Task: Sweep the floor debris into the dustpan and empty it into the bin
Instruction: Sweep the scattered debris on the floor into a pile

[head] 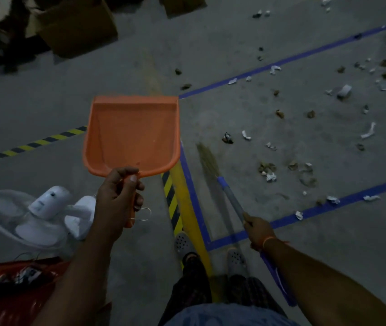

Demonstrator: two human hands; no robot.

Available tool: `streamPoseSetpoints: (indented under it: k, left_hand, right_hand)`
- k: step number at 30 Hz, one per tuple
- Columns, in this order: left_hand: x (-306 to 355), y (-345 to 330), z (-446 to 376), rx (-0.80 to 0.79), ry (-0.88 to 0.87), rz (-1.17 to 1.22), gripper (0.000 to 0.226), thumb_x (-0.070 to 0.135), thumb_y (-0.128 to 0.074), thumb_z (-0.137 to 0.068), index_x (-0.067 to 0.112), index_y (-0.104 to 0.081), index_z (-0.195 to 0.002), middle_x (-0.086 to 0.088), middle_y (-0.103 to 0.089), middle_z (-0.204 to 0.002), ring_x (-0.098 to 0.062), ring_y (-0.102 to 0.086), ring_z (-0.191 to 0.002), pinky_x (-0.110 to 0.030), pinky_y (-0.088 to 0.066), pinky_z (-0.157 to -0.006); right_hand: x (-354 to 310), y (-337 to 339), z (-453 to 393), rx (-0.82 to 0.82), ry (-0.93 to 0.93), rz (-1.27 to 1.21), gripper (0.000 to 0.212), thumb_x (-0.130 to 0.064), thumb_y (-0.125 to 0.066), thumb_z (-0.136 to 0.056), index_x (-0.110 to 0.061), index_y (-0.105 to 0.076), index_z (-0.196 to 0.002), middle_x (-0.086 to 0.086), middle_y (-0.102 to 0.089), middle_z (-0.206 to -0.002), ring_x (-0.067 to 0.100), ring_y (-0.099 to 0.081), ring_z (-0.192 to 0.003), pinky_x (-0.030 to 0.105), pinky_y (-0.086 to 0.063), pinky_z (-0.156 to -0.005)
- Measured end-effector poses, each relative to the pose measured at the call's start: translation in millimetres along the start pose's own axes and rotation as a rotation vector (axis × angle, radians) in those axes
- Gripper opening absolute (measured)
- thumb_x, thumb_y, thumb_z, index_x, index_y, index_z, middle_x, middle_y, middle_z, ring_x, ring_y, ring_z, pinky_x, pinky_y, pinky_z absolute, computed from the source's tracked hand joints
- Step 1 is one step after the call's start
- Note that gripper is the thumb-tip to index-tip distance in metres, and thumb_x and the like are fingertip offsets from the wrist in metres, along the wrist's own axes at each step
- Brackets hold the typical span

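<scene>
**Two hands, two tools, debris still scattered on the floor**

Both hands are busy. The left hand (119, 196) curls its fingers and thumb round the handle of an orange dustpan (132, 135), which it holds up above the grey concrete floor (246, 43) with the pan's open mouth pointing away from the person. Nothing lies inside the pan.

The right hand (259, 230) grips the grey shaft of a broom (222, 184), fingers wrapped round it; an orange band sits on that wrist. The straw head slants forward and to the left, its tip blurred near the floor just inside the blue tape line (305, 55). The broom's blue lower handle runs back beside the forearm.

Scraps of white paper and brown crumbs make up the debris (267, 171), spread across the floor to the right, inside and across the blue-taped area, well apart from the dustpan.

A yellow stripe and yellow-and-black hazard tape (172, 201) run forward from the person's feet, which wear grey perforated clogs (183, 243). A white fan (37, 215) lies on the floor at the left, beside a red crate (4, 300). Cardboard boxes (74, 27) stand at the far left. No bin can be made out.
</scene>
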State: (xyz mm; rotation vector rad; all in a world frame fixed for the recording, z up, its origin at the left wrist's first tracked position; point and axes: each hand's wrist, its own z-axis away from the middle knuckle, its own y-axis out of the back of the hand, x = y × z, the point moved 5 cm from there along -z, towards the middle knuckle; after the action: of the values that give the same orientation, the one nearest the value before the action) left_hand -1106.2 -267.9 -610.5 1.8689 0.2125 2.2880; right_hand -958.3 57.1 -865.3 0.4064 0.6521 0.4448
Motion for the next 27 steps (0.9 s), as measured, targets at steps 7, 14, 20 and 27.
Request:
streamPoseSetpoints:
  k: [7,14,20,27]
  left_hand:
    - [-18,98,-29,0.078,0.059,-0.038,0.015,0.014,-0.053,-0.106,0.011,-0.062,-0.117,-0.011,-0.065,-0.087,-0.019,-0.056,-0.056,-0.029,-0.046,-0.046]
    - [-23,173,-85,0.155,0.074,-0.015,0.015,0.012,-0.053,-0.106,0.007,-0.061,-0.117,-0.012,-0.063,-0.086,-0.018,-0.055,-0.054,-0.028,-0.044,-0.047]
    - [-13,196,-134,0.157,0.068,0.042,0.015,0.01,-0.052,-0.106,0.005,-0.06,-0.117,-0.007,-0.064,-0.082,-0.014,-0.054,-0.051,-0.027,-0.042,-0.047]
    - [1,216,-220,0.172,0.051,0.025,0.016,0.004,-0.05,-0.105,-0.001,-0.059,-0.117,-0.014,-0.06,-0.081,-0.013,-0.052,-0.048,-0.021,-0.042,-0.042]
  right_hand:
    - [-109,-61,-63,-0.122,0.004,0.098,0.045,-0.03,-0.046,-0.099,-0.019,-0.046,-0.143,0.016,-0.059,-0.131,0.035,-0.061,-0.111,0.037,-0.049,-0.096]
    - [-156,-28,-118,0.099,-0.142,0.145,0.033,-0.021,-0.05,-0.096,-0.004,-0.061,-0.122,0.021,-0.059,-0.127,0.034,-0.058,-0.116,0.034,-0.046,-0.094]
    - [-232,-27,-127,0.294,-0.138,-0.069,0.03,-0.018,-0.044,-0.1,0.002,-0.065,-0.107,0.024,-0.066,-0.112,0.032,-0.065,-0.079,0.031,-0.049,-0.069]
    - [-346,-94,-202,0.055,0.042,-0.093,0.03,-0.027,-0.049,-0.096,-0.01,-0.067,-0.113,0.025,-0.068,-0.102,0.041,-0.067,-0.088,0.049,-0.055,-0.081]
